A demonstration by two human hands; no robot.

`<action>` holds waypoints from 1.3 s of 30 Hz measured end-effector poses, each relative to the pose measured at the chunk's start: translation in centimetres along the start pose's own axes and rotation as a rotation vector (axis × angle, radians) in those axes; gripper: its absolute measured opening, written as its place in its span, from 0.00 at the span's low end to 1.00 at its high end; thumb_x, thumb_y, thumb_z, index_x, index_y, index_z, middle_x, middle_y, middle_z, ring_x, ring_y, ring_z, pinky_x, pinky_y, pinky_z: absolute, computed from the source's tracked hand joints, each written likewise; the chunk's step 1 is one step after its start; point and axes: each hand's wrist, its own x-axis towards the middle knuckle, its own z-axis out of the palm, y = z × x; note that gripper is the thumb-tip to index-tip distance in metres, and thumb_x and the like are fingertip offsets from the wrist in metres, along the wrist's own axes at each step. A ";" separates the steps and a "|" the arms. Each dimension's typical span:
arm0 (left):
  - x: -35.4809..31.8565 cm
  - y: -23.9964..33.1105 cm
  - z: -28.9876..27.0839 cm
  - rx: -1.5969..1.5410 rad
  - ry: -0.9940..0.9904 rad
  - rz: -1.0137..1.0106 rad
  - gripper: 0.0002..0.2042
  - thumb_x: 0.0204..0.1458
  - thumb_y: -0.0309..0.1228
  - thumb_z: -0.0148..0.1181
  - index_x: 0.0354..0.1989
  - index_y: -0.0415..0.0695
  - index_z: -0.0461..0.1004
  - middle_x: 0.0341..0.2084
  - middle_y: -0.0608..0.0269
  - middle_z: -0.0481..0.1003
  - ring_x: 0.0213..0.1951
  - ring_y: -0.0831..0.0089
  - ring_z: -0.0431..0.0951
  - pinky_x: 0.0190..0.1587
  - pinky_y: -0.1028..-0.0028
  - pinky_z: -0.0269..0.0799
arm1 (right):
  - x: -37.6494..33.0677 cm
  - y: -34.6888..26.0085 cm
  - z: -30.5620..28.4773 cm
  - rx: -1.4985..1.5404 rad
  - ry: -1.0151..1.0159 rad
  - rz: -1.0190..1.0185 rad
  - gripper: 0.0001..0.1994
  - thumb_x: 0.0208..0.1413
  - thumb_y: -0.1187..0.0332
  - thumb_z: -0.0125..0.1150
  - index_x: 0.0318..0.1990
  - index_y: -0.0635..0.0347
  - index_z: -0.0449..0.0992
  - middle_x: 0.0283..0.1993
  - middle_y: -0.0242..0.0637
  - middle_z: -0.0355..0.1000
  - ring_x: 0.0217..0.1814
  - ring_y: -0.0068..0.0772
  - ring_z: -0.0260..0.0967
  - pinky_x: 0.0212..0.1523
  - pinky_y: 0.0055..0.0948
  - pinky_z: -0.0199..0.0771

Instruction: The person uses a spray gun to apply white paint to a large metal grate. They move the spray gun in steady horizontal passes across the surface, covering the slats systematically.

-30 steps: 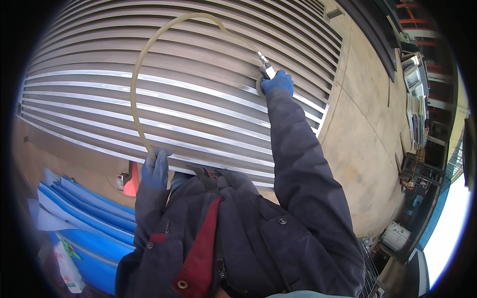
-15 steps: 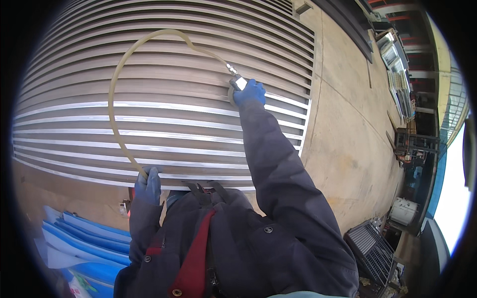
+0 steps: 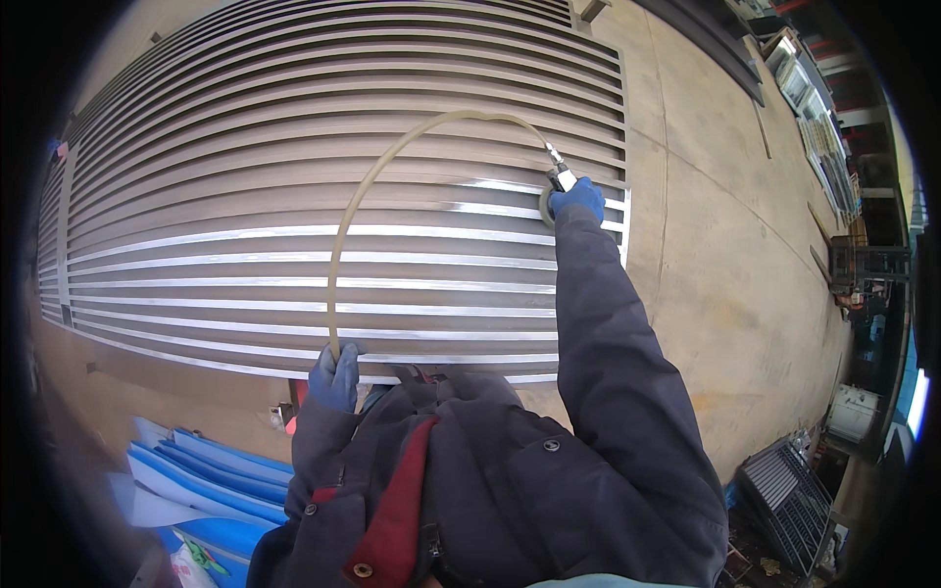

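Note:
My right hand [image 3: 580,201], in a blue glove, is closed around a small air sander [image 3: 566,179] with a pale body. Its round disc [image 3: 546,206] is against the slats near the right end of a large slatted metal panel [image 3: 294,263]. From the sander's metal fitting, a yellowish air hose [image 3: 365,184] arches left over the panel and back down to my left hand [image 3: 335,380]. That hand, also gloved in blue, grips the hose at the panel's near edge. Nearer slats are bright and shiny; farther ones are dull, with two shiny stretches just left of the disc.
Blue and white sheets [image 3: 211,480] are stacked at lower left. Concrete floor [image 3: 725,294] runs along the panel's right side. Beyond it are a dark beam [image 3: 706,44], a forklift [image 3: 863,265], a white drum [image 3: 853,412] and a dark grating [image 3: 784,495].
My right hand has moved the sander rightward along the slats, toward the panel's right end. Shiny stretches now show left of it. The hose has followed; my left hand still holds it.

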 end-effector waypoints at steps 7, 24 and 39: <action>-1.8 1.5 3.0 -0.101 0.061 -0.076 0.13 0.73 0.39 0.53 0.45 0.42 0.77 0.18 0.79 0.62 0.19 0.89 0.57 0.23 0.81 0.54 | -2.6 -4.1 2.8 0.123 -0.016 -0.191 0.28 0.54 0.50 0.74 0.56 0.58 0.77 0.58 0.50 0.71 0.64 0.52 0.71 0.59 0.47 0.80; -0.7 0.7 0.3 -0.054 -0.009 -0.072 0.15 0.73 0.40 0.52 0.49 0.39 0.76 0.17 0.76 0.63 0.19 0.88 0.58 0.23 0.80 0.56 | -0.9 -1.3 -0.1 0.099 0.013 -0.046 0.28 0.53 0.51 0.75 0.56 0.59 0.78 0.60 0.47 0.72 0.66 0.51 0.70 0.61 0.49 0.79; 3.3 2.2 -5.6 -0.104 -0.039 -0.114 0.13 0.73 0.37 0.52 0.48 0.41 0.78 0.18 0.78 0.63 0.20 0.89 0.58 0.23 0.81 0.55 | -4.3 -7.1 2.3 0.009 0.053 0.001 0.31 0.54 0.46 0.73 0.57 0.59 0.76 0.61 0.50 0.71 0.67 0.53 0.71 0.63 0.48 0.78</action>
